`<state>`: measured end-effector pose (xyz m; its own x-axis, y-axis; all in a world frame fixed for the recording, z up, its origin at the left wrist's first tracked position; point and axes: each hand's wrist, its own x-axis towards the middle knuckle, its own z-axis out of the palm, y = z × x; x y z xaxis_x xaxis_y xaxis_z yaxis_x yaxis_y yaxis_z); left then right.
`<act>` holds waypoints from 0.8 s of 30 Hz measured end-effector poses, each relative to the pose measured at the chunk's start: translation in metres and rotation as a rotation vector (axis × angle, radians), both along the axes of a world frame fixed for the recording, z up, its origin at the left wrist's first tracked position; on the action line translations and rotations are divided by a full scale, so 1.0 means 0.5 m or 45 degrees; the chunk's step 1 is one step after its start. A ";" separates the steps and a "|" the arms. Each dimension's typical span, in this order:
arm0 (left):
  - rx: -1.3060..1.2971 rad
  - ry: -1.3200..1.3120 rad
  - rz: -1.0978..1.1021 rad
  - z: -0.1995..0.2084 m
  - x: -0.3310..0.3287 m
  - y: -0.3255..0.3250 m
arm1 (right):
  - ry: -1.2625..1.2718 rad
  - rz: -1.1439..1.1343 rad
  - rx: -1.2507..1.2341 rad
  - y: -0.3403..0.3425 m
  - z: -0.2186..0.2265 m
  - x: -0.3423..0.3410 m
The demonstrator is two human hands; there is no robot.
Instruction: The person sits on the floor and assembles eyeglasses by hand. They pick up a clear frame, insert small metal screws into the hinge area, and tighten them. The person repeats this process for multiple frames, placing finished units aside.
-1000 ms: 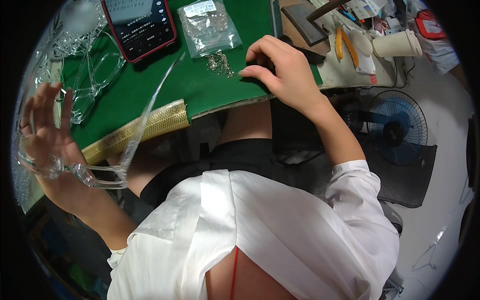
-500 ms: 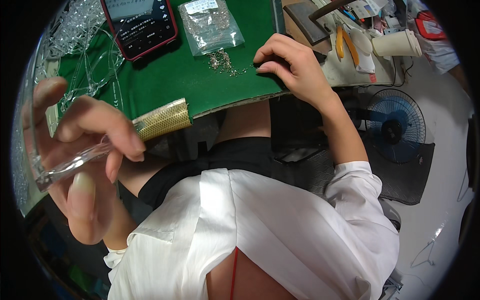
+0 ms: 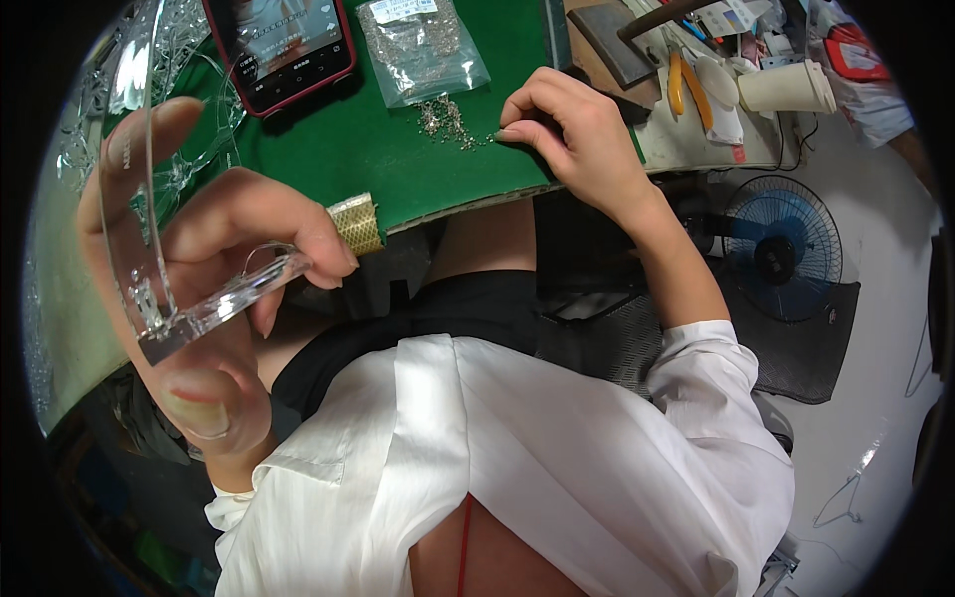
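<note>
In my left hand (image 3: 189, 289) is a clear plastic eyeglass frame (image 3: 224, 306), raised near the table's left front, its temple (image 3: 139, 189) sticking up past my fingers. The fingers are curled around it, thumb below. My right hand (image 3: 582, 139) rests on the green mat (image 3: 298, 149), its fingers bent and thumb and index finger drawn in toward each other at the right end of a small spill of tiny metal parts, perhaps screws (image 3: 448, 123). Whatever lies between those fingertips is too small to tell. A clear zip bag (image 3: 423, 55) of similar parts lies just behind the spill.
A phone (image 3: 284, 50) with a lit screen lies left of the bag. More clear frames (image 3: 129, 80) are heaped at the far left. A gold mesh-patterned roll (image 3: 356, 224) sits at the table's edge. Orange-handled pliers (image 3: 686, 90), a cup (image 3: 788, 90) and a fan (image 3: 781, 249) are on the right.
My left hand has moved right with the eyeglass frame, now covering more of the gold roll. The right hand has shifted slightly left, its thumb closer to the tiny parts. The phone's picture has changed.
</note>
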<state>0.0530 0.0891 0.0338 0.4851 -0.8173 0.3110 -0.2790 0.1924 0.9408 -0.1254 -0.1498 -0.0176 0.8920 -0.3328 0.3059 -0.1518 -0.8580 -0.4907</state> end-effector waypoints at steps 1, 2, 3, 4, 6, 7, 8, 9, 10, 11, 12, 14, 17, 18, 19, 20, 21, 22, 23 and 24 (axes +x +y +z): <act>-0.009 0.005 -0.003 0.000 -0.002 -0.001 | 0.002 0.007 -0.035 0.002 0.000 -0.001; -0.011 0.015 -0.013 0.001 -0.003 -0.001 | 0.005 0.013 -0.071 0.004 -0.001 -0.003; -0.016 0.018 -0.011 0.003 -0.004 -0.003 | 0.013 -0.001 -0.098 0.007 0.000 -0.003; -0.019 0.022 -0.009 0.005 -0.007 -0.003 | 0.022 -0.016 -0.126 0.010 0.000 -0.001; -0.003 0.004 0.037 0.010 -0.018 -0.010 | 0.045 -0.033 -0.159 0.016 0.001 -0.003; 0.017 -0.012 0.067 0.014 -0.025 -0.014 | 0.059 -0.036 -0.164 0.018 0.001 -0.006; 0.038 -0.027 0.096 0.019 -0.031 -0.019 | 0.074 -0.040 -0.169 0.018 0.002 -0.009; 0.023 -0.038 0.160 0.021 -0.042 -0.028 | 0.057 -0.030 -0.101 0.016 0.001 -0.011; 0.021 -0.032 0.191 0.022 -0.051 -0.035 | 0.040 -0.021 -0.033 0.011 -0.001 -0.013; 0.030 0.002 0.205 0.024 -0.061 -0.040 | 0.024 -0.012 0.036 0.006 -0.002 -0.015; 0.037 0.017 0.223 0.027 -0.072 -0.045 | -0.035 -0.014 0.171 0.000 0.001 -0.016; 0.020 0.032 0.220 0.029 -0.084 -0.062 | -0.151 -0.015 0.444 -0.012 0.008 -0.014; -0.062 0.025 0.119 0.025 -0.087 -0.081 | -0.116 -0.037 0.199 -0.012 0.012 -0.019; -0.087 0.025 0.085 0.018 -0.082 -0.082 | -0.090 -0.032 0.046 -0.009 0.011 -0.018; -0.113 0.026 0.049 0.012 -0.077 -0.083 | -0.049 -0.057 -0.008 -0.005 0.004 -0.018; -0.116 0.026 0.020 0.010 -0.074 -0.084 | -0.043 -0.066 -0.039 -0.003 -0.001 -0.020; -0.121 0.061 -0.030 0.008 -0.073 -0.085 | -0.036 -0.069 -0.067 -0.001 -0.006 -0.020; -0.126 0.096 -0.080 0.006 -0.071 -0.086 | -0.030 -0.073 -0.095 0.000 -0.008 -0.019; -0.138 0.168 -0.157 0.003 -0.068 -0.092 | -0.042 -0.076 -0.126 -0.002 -0.007 -0.019; -0.153 0.194 -0.169 0.002 -0.070 -0.093 | -0.034 -0.066 -0.124 0.000 -0.006 -0.018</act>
<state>0.0179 0.0425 0.0346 0.4244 -0.8388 0.3410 -0.1002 0.3308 0.9384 -0.1343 -0.1497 -0.0204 0.8654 -0.3457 0.3628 -0.1850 -0.8932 -0.4099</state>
